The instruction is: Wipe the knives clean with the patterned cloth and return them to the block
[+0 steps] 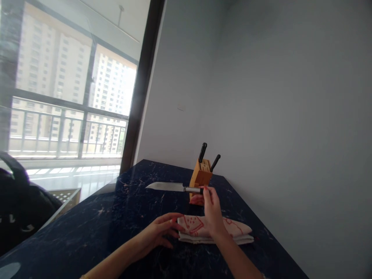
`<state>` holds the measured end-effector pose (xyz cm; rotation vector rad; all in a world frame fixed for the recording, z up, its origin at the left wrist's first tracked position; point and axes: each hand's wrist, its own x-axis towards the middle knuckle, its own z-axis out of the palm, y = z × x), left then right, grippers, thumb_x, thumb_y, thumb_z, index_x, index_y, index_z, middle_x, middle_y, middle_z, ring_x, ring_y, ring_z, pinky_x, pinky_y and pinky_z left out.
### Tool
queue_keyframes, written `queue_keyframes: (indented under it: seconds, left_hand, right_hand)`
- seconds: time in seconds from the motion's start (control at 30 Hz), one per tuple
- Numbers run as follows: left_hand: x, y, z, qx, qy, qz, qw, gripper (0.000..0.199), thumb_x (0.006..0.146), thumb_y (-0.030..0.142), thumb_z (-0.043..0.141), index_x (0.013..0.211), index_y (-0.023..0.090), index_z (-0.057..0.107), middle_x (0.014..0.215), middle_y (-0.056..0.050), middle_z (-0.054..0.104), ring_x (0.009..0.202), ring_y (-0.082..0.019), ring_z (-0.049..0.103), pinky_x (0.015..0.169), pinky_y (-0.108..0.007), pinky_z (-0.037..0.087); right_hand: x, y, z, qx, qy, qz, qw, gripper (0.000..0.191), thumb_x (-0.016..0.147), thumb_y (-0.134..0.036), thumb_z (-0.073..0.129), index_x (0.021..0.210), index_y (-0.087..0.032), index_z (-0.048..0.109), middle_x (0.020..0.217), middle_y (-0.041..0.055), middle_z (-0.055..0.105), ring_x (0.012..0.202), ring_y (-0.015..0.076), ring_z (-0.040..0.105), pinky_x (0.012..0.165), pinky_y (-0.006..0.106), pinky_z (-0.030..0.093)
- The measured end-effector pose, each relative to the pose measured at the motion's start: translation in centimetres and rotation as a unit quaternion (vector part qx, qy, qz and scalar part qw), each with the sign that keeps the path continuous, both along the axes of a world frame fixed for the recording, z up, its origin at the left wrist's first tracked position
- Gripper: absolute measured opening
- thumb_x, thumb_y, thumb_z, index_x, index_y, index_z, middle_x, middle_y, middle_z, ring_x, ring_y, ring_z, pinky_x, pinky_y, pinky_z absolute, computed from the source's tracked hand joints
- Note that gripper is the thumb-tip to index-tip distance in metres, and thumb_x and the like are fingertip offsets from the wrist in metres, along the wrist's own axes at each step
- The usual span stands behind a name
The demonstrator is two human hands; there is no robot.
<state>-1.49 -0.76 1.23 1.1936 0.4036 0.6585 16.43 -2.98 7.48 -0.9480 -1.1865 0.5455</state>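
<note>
A kitchen knife with a broad silver blade is held level by its handle in my right hand, the blade pointing left. It is raised in front of the wooden knife block, which partly hides behind my hand and the handle. Two black-handled knives stick up out of the block. My left hand has its fingers apart, and its fingertips touch the left end of a folded pink and white cloth with a red pattern. My right wrist passes over the middle of that cloth.
The dark blue marbled table spreads out under both hands. A grey wall runs along its right side and behind it. At the left are a black bag and a large window with a railing outside.
</note>
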Motion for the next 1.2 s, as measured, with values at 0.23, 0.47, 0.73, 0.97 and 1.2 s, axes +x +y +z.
queue_keyframes:
  seconds: [0.23,0.47,0.73,0.97,1.2]
  left_hand:
    - [0.3,0.5,0.0,-0.035,-0.047,0.041,0.997,0.057,0.08,0.039,0.053,0.13,0.028,0.028,0.13,-0.01,0.043,0.113,-0.023,0.045,0.085,-0.039,0.041]
    - [1.4,1.4,-1.3,-0.051,-0.109,0.122,0.985,0.061,0.082,0.04,0.051,0.131,0.03,0.015,0.13,-0.013,0.042,0.113,-0.024,0.047,0.09,-0.043,0.038]
    - [1.2,1.8,-1.0,-0.016,-0.124,0.156,0.98,0.05,0.082,0.035,0.053,0.122,0.031,0.024,0.116,-0.009,0.055,0.104,-0.021,0.055,0.089,-0.041,0.04]
    - [1.0,2.9,-1.3,0.001,-0.139,0.206,0.969,0.056,0.082,0.019,0.053,0.127,0.029,0.022,0.082,-0.002,0.063,0.088,-0.019,0.062,0.085,-0.037,0.044]
    - [0.9,2.8,-1.8,-0.044,-0.095,0.196,0.975,0.056,0.082,0.012,0.045,0.129,0.03,0.022,0.069,0.002,0.056,0.067,-0.017,0.063,0.072,-0.042,0.05]
  right_hand:
    - [-0.8,1.1,-5.4,-0.086,0.096,0.078,0.989,0.039,0.073,-0.059,0.048,0.086,-0.023,0.042,0.059,-0.0026,0.064,0.058,0.0172,0.063,0.06,0.031,0.049]
    - [-1.6,0.3,-7.4,-0.157,0.107,0.13,0.973,0.037,0.074,-0.059,0.046,0.085,-0.025,0.039,0.061,-0.0041,0.063,0.056,0.0141,0.061,0.055,0.027,0.046]
    - [-2.5,0.3,-8.0,-0.106,-0.059,0.14,0.983,0.028,0.082,-0.05,0.041,0.091,-0.023,0.041,0.056,-0.0066,0.056,0.049,0.0113,0.054,0.05,0.024,0.041]
    - [-1.6,0.6,-8.2,-0.118,-0.208,0.111,0.964,0.034,0.083,-0.051,0.039,0.096,-0.021,0.05,0.062,-0.0043,0.05,0.056,0.0105,0.048,0.052,0.022,0.037]
    - [2.5,-0.4,-6.9,-0.1,-0.418,0.002,0.903,0.037,0.08,-0.054,0.044,0.092,-0.021,0.056,0.078,0.0013,0.053,0.077,0.0157,0.048,0.069,0.028,0.036]
